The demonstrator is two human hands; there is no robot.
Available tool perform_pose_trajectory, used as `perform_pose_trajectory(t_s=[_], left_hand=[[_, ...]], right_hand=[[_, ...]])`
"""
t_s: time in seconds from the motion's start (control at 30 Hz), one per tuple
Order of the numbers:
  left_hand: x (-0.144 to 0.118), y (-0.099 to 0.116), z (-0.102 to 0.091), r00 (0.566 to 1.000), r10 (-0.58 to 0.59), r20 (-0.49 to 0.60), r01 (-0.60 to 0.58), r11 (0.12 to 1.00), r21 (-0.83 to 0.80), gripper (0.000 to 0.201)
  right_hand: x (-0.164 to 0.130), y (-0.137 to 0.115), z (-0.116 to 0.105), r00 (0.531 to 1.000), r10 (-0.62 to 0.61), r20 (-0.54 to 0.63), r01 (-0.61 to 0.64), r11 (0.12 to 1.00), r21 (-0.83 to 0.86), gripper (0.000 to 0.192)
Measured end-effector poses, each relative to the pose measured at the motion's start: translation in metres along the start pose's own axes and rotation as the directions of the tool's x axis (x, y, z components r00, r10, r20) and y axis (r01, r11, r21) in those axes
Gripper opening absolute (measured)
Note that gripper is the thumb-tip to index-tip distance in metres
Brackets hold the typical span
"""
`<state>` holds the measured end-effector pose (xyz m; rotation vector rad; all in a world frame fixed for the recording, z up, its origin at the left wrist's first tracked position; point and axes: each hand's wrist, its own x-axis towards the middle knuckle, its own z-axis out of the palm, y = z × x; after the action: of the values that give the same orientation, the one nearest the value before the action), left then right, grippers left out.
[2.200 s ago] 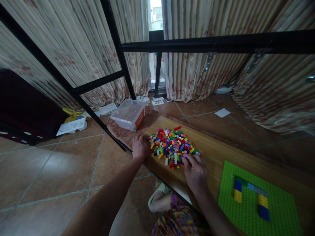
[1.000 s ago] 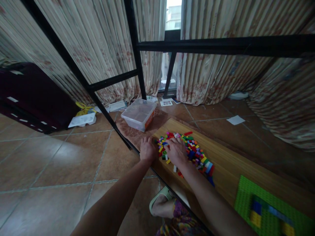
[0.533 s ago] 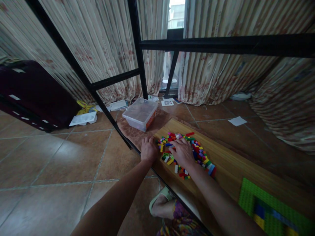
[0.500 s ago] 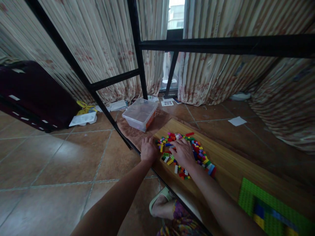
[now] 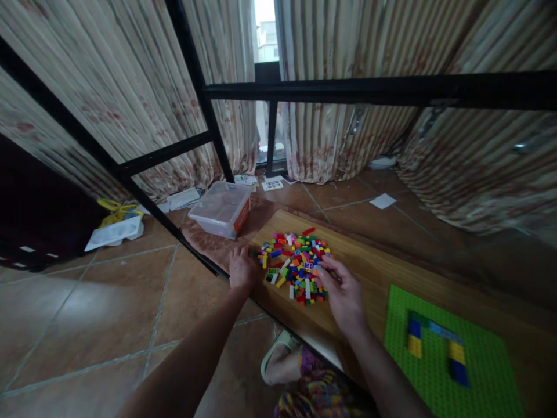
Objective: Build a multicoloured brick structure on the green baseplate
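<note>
Bricks, small and many-coloured, lie in a loose heap on the far left end of a wooden board. The heap is roughly oval, its long axis running from the near left edge of the board toward the far right, and a single red brick lies at its far tip.

At the heap's left side the left hand rests palm down on the board's left edge, fingers together and flat, just touching the nearest bricks; it holds nothing that can be seen. The right hand lies at the heap's near right side, fingers loosely spread and curled, their tips among the bricks; whether they pinch one cannot be told.

To the right of the heap the board is bare wood, open as far as a green baseplate at the near right, which carries short blue and yellow strips. A black metal bar runs close along the board's left edge, leaving little room on that side. Beyond the far left corner stands a clear plastic box on a patterned mat, near the heap but apart from it.
</note>
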<state>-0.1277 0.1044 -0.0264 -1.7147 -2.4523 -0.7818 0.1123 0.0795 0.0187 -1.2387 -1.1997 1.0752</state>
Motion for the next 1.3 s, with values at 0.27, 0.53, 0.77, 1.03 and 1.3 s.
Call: perform_pose_trajectory(t_s=[0.27, 0.53, 0.77, 1.03, 1.3], left_hand=[[-0.01, 0.01, -0.022, 0.974, -0.099, -0.205, 0.029, 0.948, -0.318, 0.03], [-0.156, 0.133, -0.064, 0.804, 0.218, 0.554, 0.447, 0.392, -0.804, 0.034], [-0.166, 0.155, -0.065, 0.57, 0.329, 0.753, 0.734, 0.209, -0.647, 0.03], [-0.177, 0.153, -0.071, 0.663, 0.357, 0.659, 0.632, 0.206, -0.747, 0.027], [-0.186, 0.147, -0.061, 0.775, 0.256, 0.577, 0.513, 0.277, -0.812, 0.024]], right_hand=[[-0.066, -0.002, -0.066, 0.993, -0.119, 0.007, 0.118, 0.971, -0.208, 0.034], [-0.102, -0.02, -0.095, 0.951, -0.237, 0.197, 0.303, 0.835, -0.459, 0.047], [-0.115, -0.019, -0.1, 0.985, -0.114, 0.132, 0.15, 0.937, -0.314, 0.051], [-0.122, -0.007, -0.092, 0.999, -0.001, 0.034, 0.007, 0.985, -0.173, 0.025], [-0.125, -0.002, -0.075, 0.996, 0.034, -0.079, -0.04, 0.997, -0.064, 0.02]])
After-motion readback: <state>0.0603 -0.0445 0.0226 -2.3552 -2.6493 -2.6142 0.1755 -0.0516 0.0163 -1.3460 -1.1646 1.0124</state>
